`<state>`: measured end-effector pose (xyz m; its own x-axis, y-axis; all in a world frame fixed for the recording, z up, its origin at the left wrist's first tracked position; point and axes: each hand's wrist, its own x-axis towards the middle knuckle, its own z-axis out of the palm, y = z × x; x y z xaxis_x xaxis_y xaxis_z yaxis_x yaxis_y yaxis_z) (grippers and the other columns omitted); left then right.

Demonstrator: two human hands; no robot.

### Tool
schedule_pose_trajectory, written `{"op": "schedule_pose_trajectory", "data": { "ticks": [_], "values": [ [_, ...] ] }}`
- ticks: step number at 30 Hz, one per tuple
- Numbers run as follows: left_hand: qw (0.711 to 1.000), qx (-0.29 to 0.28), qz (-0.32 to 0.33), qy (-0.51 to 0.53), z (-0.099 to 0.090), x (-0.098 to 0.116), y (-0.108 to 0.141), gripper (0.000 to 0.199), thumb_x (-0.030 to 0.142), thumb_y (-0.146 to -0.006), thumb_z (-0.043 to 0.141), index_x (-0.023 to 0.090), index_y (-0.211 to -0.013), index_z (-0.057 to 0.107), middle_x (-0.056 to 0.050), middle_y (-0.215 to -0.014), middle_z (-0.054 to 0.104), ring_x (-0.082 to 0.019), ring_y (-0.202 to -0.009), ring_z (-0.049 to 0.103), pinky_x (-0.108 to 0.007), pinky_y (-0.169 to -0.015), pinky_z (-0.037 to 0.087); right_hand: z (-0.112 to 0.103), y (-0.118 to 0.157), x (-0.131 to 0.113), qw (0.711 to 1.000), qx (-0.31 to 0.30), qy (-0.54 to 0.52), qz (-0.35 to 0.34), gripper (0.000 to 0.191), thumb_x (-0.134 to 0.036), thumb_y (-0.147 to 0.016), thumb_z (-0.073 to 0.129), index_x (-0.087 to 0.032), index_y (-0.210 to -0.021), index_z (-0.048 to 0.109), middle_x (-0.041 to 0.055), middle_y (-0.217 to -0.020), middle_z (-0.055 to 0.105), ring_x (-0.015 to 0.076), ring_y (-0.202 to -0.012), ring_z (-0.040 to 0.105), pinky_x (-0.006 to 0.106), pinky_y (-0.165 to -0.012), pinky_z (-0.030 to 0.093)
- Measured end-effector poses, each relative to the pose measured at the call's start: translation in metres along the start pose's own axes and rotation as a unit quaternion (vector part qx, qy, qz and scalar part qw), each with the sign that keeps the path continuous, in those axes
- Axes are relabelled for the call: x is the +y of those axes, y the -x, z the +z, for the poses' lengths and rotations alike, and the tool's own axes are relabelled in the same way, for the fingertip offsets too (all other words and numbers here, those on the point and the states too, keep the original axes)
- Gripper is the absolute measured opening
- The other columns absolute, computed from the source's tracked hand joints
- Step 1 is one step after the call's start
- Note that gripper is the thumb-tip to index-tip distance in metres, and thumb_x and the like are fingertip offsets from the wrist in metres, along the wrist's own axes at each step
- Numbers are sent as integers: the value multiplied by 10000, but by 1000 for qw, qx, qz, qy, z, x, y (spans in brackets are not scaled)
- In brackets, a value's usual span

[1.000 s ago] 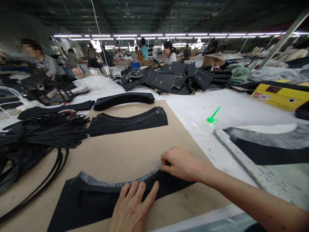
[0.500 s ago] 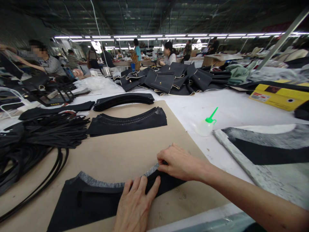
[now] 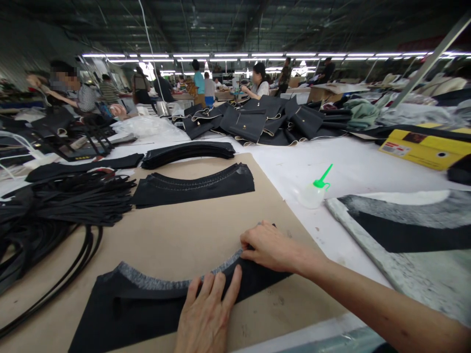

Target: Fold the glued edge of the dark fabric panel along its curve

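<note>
Black straps (image 3: 84, 201) lay heaped at the far left of what I saw through the head camera, partly over the brown sheet (image 3: 154, 235) that covered some of the white bench (image 3: 279, 159). Next came the black panel (image 3: 136, 314), on the near part of the sheet, its hollow upper edge lined with a grey band (image 3: 150, 282). Beyond it lay 2 more dark items, a curved stack (image 3: 187, 154) and, nearer, a stitched piece (image 3: 198, 193).

The left hand (image 3: 206, 314) rested palm down across the panel's middle, its grip spread wide, fingertips close to the grey band, clasping nothing. To its right, the right hand (image 3: 270, 247) had its grip closed, index finger and thumb pinched at the panel's edge; what the curled fingers hid, I could not tell.

I judged that the left fingers should press flat and firm near the pinch, so the panel would not skid, while the right worked the curve in short, even bits. Pulling hard could have stretched or puckered the edge.

Farther right stood a squeeze bottle (image 3: 311, 196) with a green spout, then a pale slab (image 3: 423, 282) bearing a black piece (image 3: 408, 235), with a yellow box (image 3: 419, 149) behind.
</note>
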<state>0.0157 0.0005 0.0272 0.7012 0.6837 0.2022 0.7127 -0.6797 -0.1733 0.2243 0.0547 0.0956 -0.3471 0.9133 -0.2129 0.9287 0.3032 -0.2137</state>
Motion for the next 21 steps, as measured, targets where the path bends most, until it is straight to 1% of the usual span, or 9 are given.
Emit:
{"op": "schedule_pose_trajectory", "data": {
  "ticks": [4,6,9,11,13,16,18,21],
  "values": [
    [1000,8,-6,2,2,1,1,588,99,-834,441,254,-1400,402,-56,-1018,578,-197,-960,489,-353,-900,348,2,0,-1,1000,7,-19,13,126,-256,-830,599,-201,-730,654,40,-694,671,226,-758,638,330,-787,343],
    [1000,6,-13,2,3,1,0,576,108,-830,455,259,-1385,424,-56,-1019,576,-197,-957,489,-354,-903,344,5,0,1,999,22,-33,37,127,-313,-809,642,-195,-763,644,47,-702,664,242,-760,630,342,-783,347],
    [1000,3,-18,-2,3,0,1,577,112,-826,464,262,-1382,429,-57,-1030,577,-202,-962,488,-362,-910,333,10,0,12,993,46,-69,87,252,-420,-745,705,-184,-769,618,54,-713,648,253,-740,613,324,-697,363],
    [1000,8,-7,-1,5,-2,1,573,123,-829,466,267,-1382,429,-56,-1023,580,-203,-958,489,-353,-898,334,15,2,24,986,55,-110,111,273,-433,-721,718,-188,-772,608,35,-725,639,219,-704,597,282,-618,360],
    [1000,19,1,-1,9,-4,1,559,133,-836,466,283,-1374,440,-51,-1003,582,-199,-944,492,-340,-881,338,19,3,38,978,61,-156,124,226,-379,-736,700,-190,-819,608,8,-743,629,172,-671,579,243,-565,352],
    [999,32,-13,-7,13,-3,2,543,126,-845,460,308,-1357,460,-44,-987,584,-193,-939,496,-333,-886,336,26,6,54,966,67,-214,128,118,-243,-789,615,-177,-888,612,-20,-717,606,129,-641,555,212,-537,354],
    [999,36,-25,-12,15,-2,2,541,113,-846,456,316,-1347,473,-43,-998,587,-192,-946,499,-336,-897,334,29,6,60,960,71,-238,127,94,-194,-810,564,-170,-882,618,-28,-685,591,122,-627,544,211,-531,353],
    [999,41,-28,-18,15,0,2,538,96,-847,453,322,-1333,489,-43,-1012,594,-192,-947,507,-342,-900,336,32,6,60,955,84,-254,128,70,-178,-806,558,-169,-836,621,-33,-660,577,121,-613,529,218,-529,338]
  ]
}}
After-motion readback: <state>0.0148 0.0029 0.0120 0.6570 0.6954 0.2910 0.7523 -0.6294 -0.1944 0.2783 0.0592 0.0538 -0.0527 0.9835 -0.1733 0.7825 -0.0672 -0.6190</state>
